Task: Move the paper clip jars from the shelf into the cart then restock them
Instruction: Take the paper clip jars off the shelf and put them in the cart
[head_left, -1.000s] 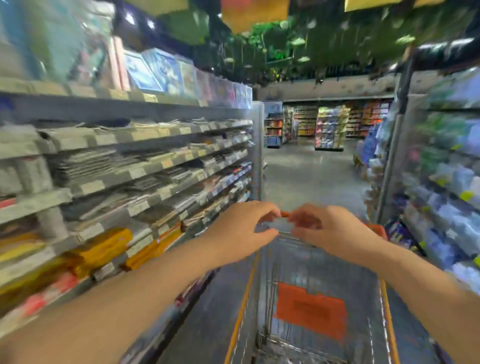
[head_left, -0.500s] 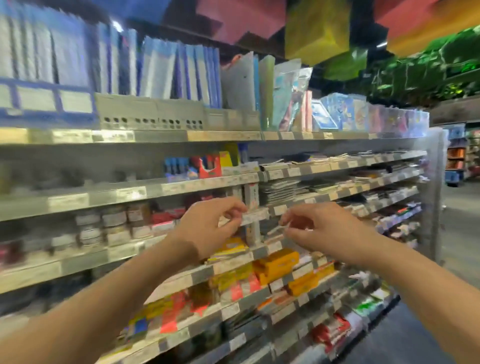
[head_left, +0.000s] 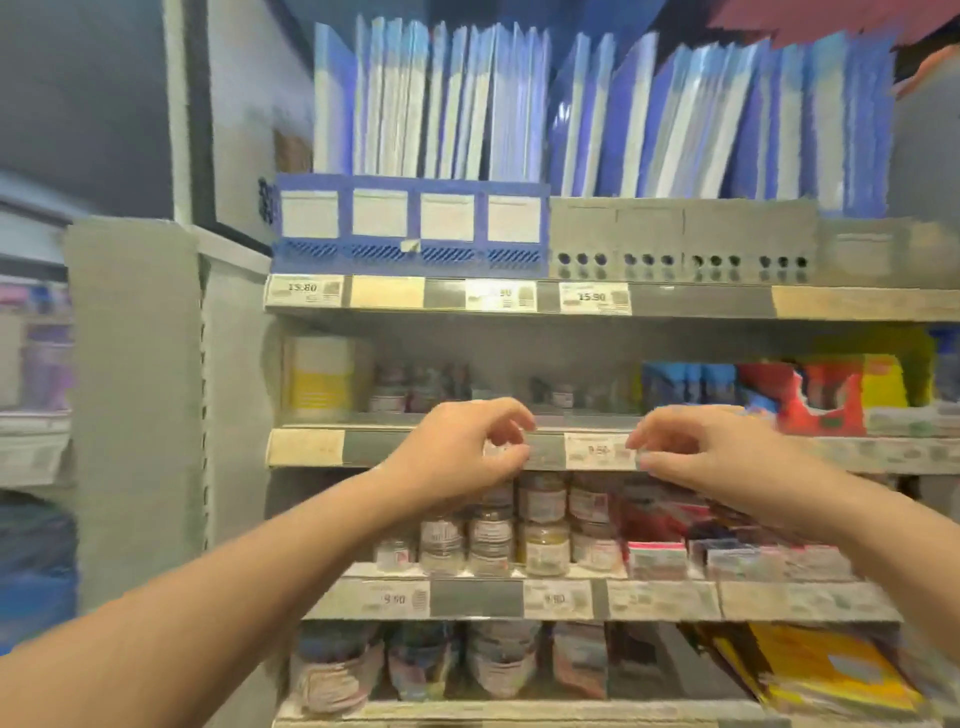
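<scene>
On the shelf (head_left: 519, 597) below both raised, empty hands, the paper clip jars (head_left: 491, 540) stood stacked, probably light, rigid and slick, best gripped around the body, while the left hand (head_left: 462, 457) and right hand (head_left: 711, 457) hovered with fingers loosely curled and narrowly parted.

The shelf (head_left: 519, 597) carries stacked jars (head_left: 491, 540) at left, with boxes (head_left: 727, 556) just to their right; blue folders (head_left: 441, 104) stand on its top tier.
</scene>
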